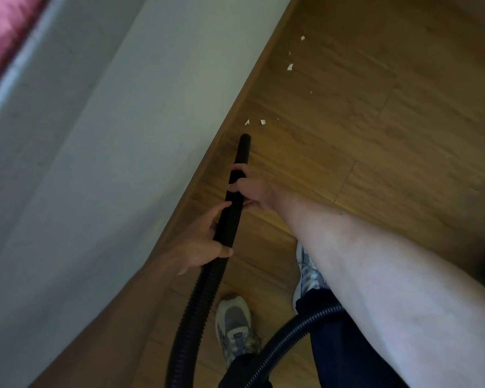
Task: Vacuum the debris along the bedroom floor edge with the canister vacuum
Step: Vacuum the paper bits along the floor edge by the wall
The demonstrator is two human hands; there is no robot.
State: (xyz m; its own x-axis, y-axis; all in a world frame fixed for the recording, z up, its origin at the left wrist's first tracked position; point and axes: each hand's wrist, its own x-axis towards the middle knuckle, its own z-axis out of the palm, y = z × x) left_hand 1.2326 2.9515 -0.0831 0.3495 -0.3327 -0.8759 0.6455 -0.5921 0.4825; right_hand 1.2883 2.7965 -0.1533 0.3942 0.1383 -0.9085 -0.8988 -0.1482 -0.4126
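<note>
— Hands both clamped, are they?

— Yes. Our left hand [205,243], the nearer one, is wrapped round the ribbed hose [202,292]. Our right hand [249,191] grips further along, where the hose meets the smooth nozzle [243,149]. They are close together but not touching.

— And the slack below?

— It loops back between our shoes [233,323]. The canister is out of view, so we should feed the hose forward with the left hand and not let the loop drag under a foot.

— Where is the nozzle?

— It is low over the floor [347,163], beside the skirting [230,119], and its mouth points up the edge. We cannot tell whether it touches the boards.

— And the debris?

— Two pale scraps [254,122] lie just beyond the mouth, near the skirting. More bits [289,67] are strung out further along the same edge, the farthest well apart from the nozzle.

— So how do we do it well?

— We judge the right hand should steer and the left only carry. We hold the mouth low and slide it slowly along the skirting, so the near pair goes first. We mustn't jab, because light paper could skitter away from the mouth. Then we step forward for the far bits and don't overreach.
</note>
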